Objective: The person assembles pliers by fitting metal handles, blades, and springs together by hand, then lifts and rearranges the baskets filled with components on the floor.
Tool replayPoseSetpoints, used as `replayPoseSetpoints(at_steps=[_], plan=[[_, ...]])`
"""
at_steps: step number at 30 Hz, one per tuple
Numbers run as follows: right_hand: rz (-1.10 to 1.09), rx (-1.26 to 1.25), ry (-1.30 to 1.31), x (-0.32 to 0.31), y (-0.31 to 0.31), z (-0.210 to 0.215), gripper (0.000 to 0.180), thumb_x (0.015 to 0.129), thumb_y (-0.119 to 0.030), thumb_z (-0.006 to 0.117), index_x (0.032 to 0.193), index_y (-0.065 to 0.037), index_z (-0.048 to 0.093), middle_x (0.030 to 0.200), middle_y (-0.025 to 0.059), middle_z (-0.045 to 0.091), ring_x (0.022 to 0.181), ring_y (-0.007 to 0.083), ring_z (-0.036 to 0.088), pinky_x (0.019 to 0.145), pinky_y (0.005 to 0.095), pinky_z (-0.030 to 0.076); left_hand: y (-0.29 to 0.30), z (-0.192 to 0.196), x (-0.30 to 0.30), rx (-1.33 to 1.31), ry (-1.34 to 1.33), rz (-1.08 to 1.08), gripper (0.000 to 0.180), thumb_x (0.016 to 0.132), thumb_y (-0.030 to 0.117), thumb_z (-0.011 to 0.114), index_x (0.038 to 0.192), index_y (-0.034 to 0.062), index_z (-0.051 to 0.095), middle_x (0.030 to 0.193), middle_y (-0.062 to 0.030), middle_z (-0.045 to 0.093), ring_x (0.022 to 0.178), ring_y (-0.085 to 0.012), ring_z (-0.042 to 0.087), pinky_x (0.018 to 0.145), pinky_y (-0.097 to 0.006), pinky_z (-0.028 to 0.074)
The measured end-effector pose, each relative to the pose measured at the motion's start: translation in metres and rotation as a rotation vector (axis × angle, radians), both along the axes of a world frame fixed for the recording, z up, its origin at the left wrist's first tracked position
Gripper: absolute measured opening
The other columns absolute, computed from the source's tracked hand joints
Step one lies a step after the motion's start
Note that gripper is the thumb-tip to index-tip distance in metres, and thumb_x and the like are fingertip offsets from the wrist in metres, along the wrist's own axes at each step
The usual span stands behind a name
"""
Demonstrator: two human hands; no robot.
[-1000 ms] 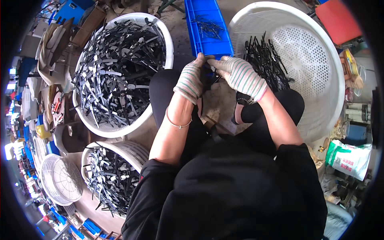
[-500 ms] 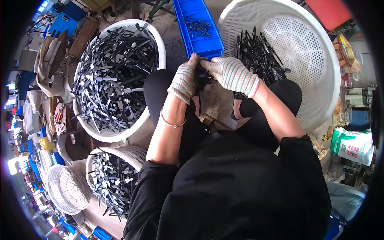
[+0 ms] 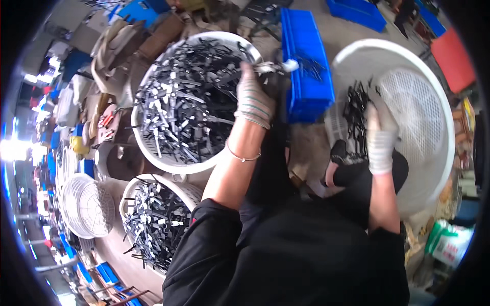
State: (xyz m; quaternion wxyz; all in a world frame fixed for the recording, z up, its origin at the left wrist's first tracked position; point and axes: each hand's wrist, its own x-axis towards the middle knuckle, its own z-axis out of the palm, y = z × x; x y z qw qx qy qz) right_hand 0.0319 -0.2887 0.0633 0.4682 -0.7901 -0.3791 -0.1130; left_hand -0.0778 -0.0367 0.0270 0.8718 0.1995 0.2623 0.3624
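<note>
Left hand (image 3: 253,97) in its striped knit glove is out over the big white basket (image 3: 153,153) at upper centre, the one heaped with black-and-silver metal pieces (image 3: 189,107), and the fingers look pinched on a pale, slim piece (image 3: 278,66) right at the basket's far rim, beside the blue crate (image 3: 306,66). Grip closed on that piece, by the look of it. Over on the right, the right hand (image 3: 380,135), white-gloved, sits down in the wide perforated white basket (image 3: 434,92), right against a small dark cluster of parts (image 3: 357,107); whether those fingers are closed on anything, I cannot tell, the back of the glove hides them. These parts look stiff, thin and light singly, hard-edged metal that probably tangles in a heap, so a pinch at one end or mid-length would seem the sound hold, and the gloves make sense. Lower left, a second basket of the same parts (image 3: 153,224), and a nearly bare mesh basket (image 3: 89,206) beside it.
</note>
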Motion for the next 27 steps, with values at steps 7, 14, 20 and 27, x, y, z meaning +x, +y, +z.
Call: replayPoseSetpoints(at_steps=[7,14,20,27], plan=[[0.05,-0.432,-0.31,0.012,-0.051,-0.04,0.024,0.089,-0.013,0.049,0.103,0.0,0.063,0.097,0.0165,0.065,0.087,0.032,0.062,0.078,0.0415,0.05,0.057,0.004,-0.032,0.103,0.007,0.033,0.05,0.097,0.043,0.038,0.135,0.0118,0.043,0.129,-0.0087,0.053,0.123,-0.0229,0.045,0.109,-0.039,0.029],[0.168,-0.381,-0.142,-0.03,-0.019,-0.009,0.021,0.086,-0.017,0.054,0.104,-0.01,0.062,0.086,0.0129,0.062,0.074,0.0311,0.061,0.068,0.0434,0.048,-0.026,-0.013,0.019,0.102,-0.02,-0.273,0.036,0.085,0.035,0.065,0.111,0.0131,0.053,0.109,-0.0081,0.058,0.094,-0.0248,0.057,0.077,-0.037,0.046],[-0.093,-0.305,-0.276,-0.004,-0.055,0.017,0.021,0.085,-0.016,0.057,0.104,-0.012,0.063,0.079,0.0128,0.064,0.068,0.0312,0.062,0.062,0.0426,0.051,-0.052,-0.063,0.071,0.062,-0.085,-0.616,0.027,0.087,0.036,0.062,0.101,0.0137,0.059,0.099,-0.0101,0.061,0.09,-0.0304,0.059,0.076,-0.043,0.048],[-0.465,-0.144,-0.218,0.08,-0.1,-0.026,0.022,0.087,-0.018,0.054,0.102,-0.009,0.067,0.093,0.0142,0.068,0.087,0.0325,0.064,0.078,0.0415,0.051,-0.052,-0.067,0.079,0.044,0.015,-0.652,0.026,0.087,0.036,0.059,0.101,0.0137,0.059,0.097,-0.0092,0.062,0.086,-0.0295,0.06,0.073,-0.045,0.049]])
